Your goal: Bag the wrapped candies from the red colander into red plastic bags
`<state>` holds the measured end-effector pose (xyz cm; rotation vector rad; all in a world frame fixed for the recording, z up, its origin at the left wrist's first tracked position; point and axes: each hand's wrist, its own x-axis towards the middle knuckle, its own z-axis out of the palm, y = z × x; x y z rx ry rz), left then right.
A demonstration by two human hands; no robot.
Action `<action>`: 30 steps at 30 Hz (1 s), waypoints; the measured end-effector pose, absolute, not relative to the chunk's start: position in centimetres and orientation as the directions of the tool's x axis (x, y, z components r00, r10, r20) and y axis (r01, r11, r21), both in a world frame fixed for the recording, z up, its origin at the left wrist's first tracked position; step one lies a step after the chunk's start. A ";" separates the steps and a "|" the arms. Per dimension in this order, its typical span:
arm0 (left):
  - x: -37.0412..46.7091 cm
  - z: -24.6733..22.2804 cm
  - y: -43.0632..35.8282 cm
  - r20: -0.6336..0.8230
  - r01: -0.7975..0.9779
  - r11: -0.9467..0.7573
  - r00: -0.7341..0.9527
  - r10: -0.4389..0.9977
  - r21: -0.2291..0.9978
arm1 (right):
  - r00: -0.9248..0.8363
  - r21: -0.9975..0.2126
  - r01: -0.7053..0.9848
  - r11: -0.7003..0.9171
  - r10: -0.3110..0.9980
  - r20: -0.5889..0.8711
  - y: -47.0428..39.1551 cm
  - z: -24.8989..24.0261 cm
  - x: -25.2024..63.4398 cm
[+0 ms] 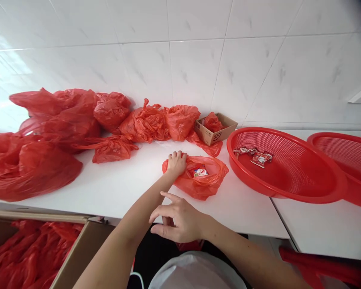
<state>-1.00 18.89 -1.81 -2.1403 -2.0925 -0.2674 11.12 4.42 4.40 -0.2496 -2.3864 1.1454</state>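
On the white table lies an opened red plastic bag [203, 185], with small printed packets [201, 171] showing inside it. My left hand [177, 162] is at the bag's left rim, its fingers curled over the red plastic. Nearer to my body, my right hand [177, 218] hovers in front of the table edge, below and left of the bag. Its fingers are apart with nothing between them, and it does not touch the bag. To the right, a big red mesh basket [291, 176] holds several small red and white packets [259, 158].
Several filled red bags [180, 120] line the wall, larger ones [33, 168] at the left. Behind the opened bag is a small cardboard box [212, 136]. A second red basket [349, 154] stands far right. Below left, a large carton [75, 251] holds red bags.
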 end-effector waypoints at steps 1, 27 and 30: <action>-0.9 -2.0 18.7 0.220 0.999 -0.028 0.022 0.975 0.025 | -0.882 -0.759 -0.048 0.649 0.329 0.337 4.3 4.4 10.8; -1.3 -4.0 18.6 0.302 0.999 -0.024 0.016 0.953 0.023 | -0.890 -0.637 0.040 0.769 0.318 0.327 3.8 2.9 9.2; -1.4 -4.0 18.6 0.305 0.999 -0.025 0.016 0.952 0.026 | -0.910 -0.521 0.091 0.849 0.283 0.302 3.3 2.8 8.8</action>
